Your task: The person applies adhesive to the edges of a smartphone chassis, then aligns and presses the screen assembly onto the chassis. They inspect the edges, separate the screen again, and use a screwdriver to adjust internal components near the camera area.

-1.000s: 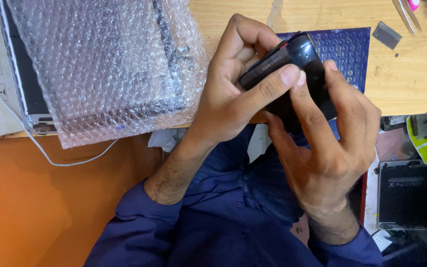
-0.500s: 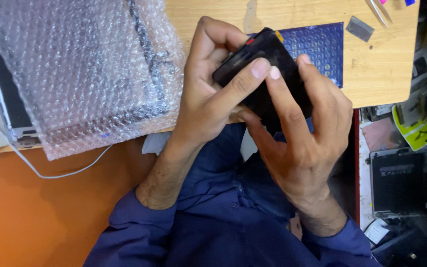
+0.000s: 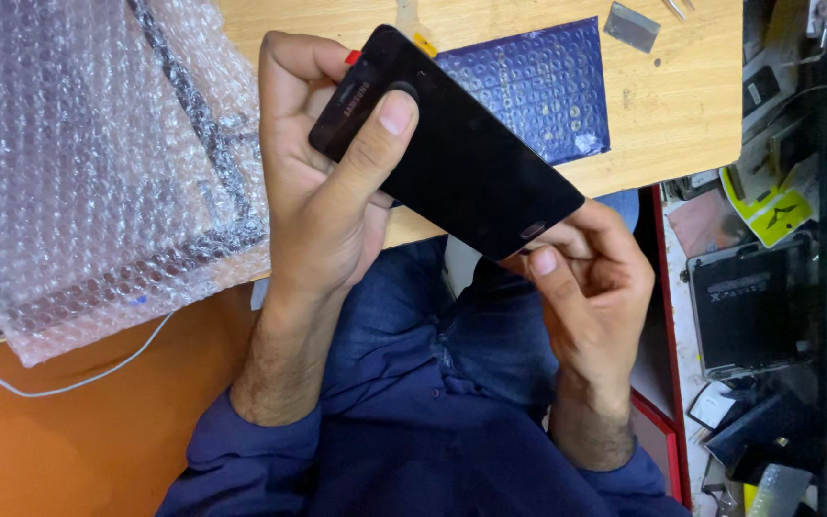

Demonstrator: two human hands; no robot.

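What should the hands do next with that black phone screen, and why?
Probably lower the black phone screen flat onto the blue bubble mat. The left hand pinches its top end with the thumb on the glass, and the right hand grips only the bottom corner, so it hangs tilted in the air above the wooden table, just behind the mat's near edge.

A flat black phone screen panel (image 3: 461,158) is seen as smooth glass, glossy, with faint reflections. The pale wooden tabletop (image 3: 681,105) is matt, its grain and small marks showing. A clear plastic bubble-wrap sheet (image 3: 88,163) is shiny and bumpy. A dark blue bubble-textured pouch (image 3: 538,86) is glossy plastic. A small grey metal blade (image 3: 632,26) looks dull. The dark blue shirt sleeves (image 3: 270,460) are soft matt cloth.
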